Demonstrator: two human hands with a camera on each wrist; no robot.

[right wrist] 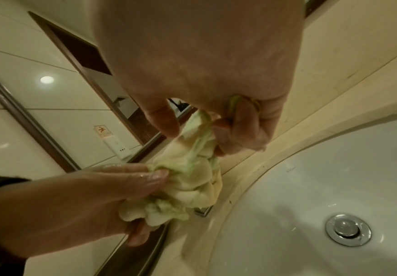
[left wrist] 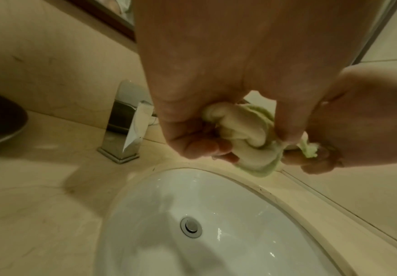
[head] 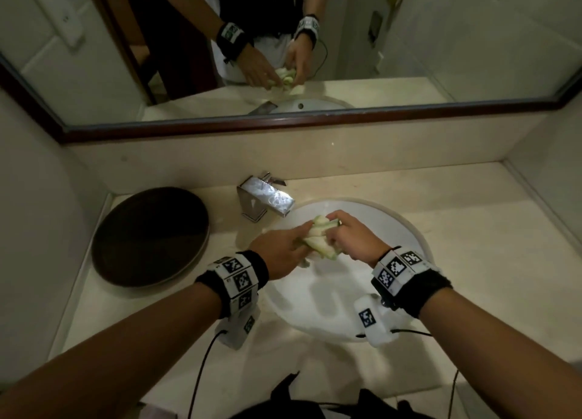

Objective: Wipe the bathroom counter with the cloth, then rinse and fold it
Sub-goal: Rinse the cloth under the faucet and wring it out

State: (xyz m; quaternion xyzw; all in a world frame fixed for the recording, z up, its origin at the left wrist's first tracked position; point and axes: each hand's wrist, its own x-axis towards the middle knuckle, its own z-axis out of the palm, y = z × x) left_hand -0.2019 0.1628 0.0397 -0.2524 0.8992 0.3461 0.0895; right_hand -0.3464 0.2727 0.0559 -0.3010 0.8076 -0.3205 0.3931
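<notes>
A pale cream cloth with green edging [head: 319,238] is bunched and twisted between both hands above the far left part of the white sink [head: 393,229]. My left hand [head: 285,248] grips its near end, fingers curled round the wad [left wrist: 244,138]. My right hand [head: 346,234] grips the far end, with cloth [right wrist: 192,171] squeezed between thumb and fingers. The left hand [right wrist: 79,201] looks wet in the right wrist view. The beige counter [head: 491,261] surrounds the sink.
A chrome tap [head: 267,201] stands just behind the hands; no water stream shows. A dark round tray [head: 151,236] lies on the counter at the left. The drain plug [left wrist: 191,226] sits at the basin's bottom. A framed mirror [head: 315,125] backs the counter; walls close both sides.
</notes>
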